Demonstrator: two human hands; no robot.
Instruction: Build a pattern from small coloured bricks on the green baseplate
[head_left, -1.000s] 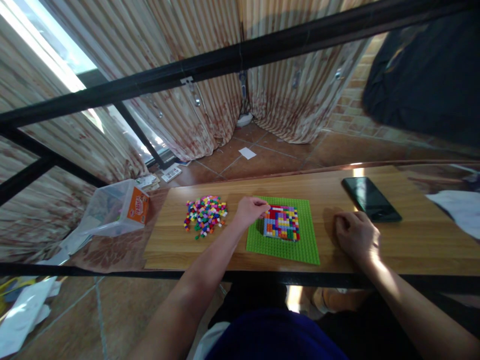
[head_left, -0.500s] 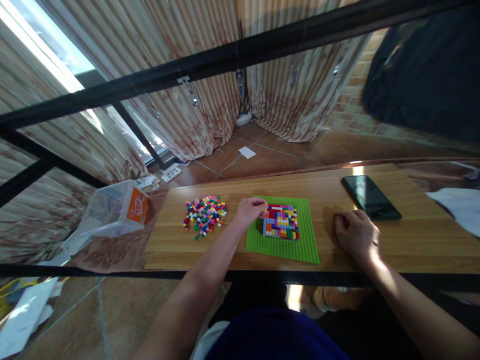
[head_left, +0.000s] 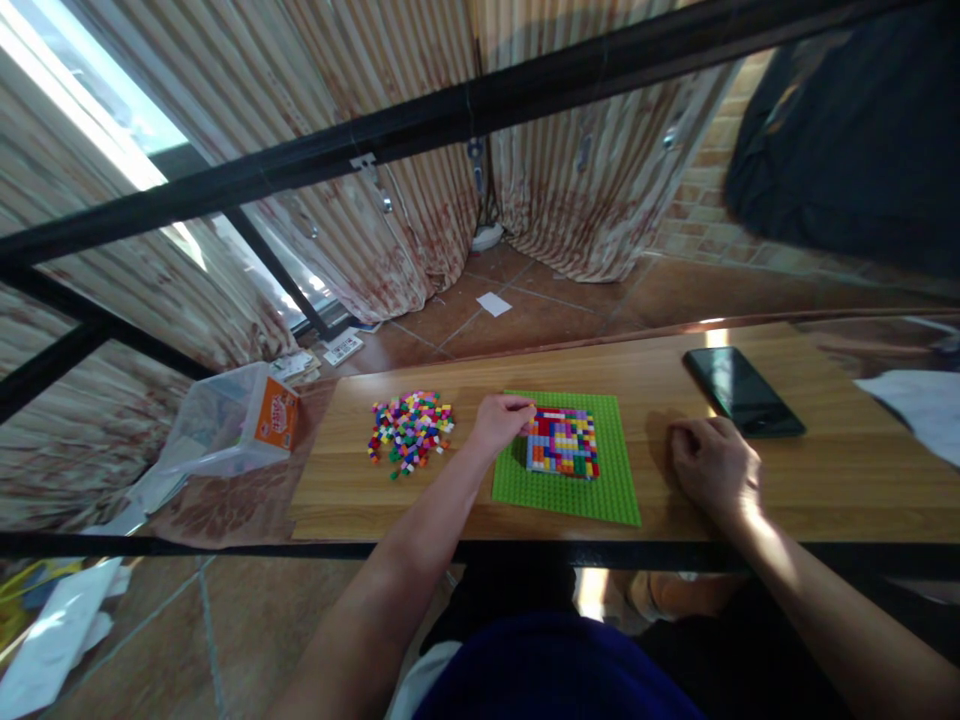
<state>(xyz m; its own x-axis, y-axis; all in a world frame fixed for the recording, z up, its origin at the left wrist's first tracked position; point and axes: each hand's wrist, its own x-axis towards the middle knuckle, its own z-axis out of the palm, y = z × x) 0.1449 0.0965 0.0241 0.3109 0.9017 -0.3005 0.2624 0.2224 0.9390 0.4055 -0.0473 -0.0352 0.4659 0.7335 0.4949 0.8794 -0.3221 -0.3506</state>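
Observation:
A green baseplate [head_left: 615, 480] lies on the wooden table [head_left: 825, 480], carrying a square patch of many-coloured small bricks [head_left: 562, 442]. My left hand [head_left: 499, 423] hovers at the patch's upper left corner, fingers pinched together; whatever is in the pinch is too small to make out. A loose pile of small coloured bricks [head_left: 409, 430] lies to the left of that hand. My right hand [head_left: 712, 468] rests on the table to the right of the baseplate, fingers curled under with nothing seen in them.
A black phone [head_left: 742, 392] lies flat at the table's back right, with white paper [head_left: 919, 405] beyond it. A clear plastic box with an orange label [head_left: 236, 420] sits past the table's left end. A black metal bar [head_left: 450, 115] crosses overhead.
My left hand's pinch has drawn back very slightly to the left along the patch's top edge. The right hand has stayed put.

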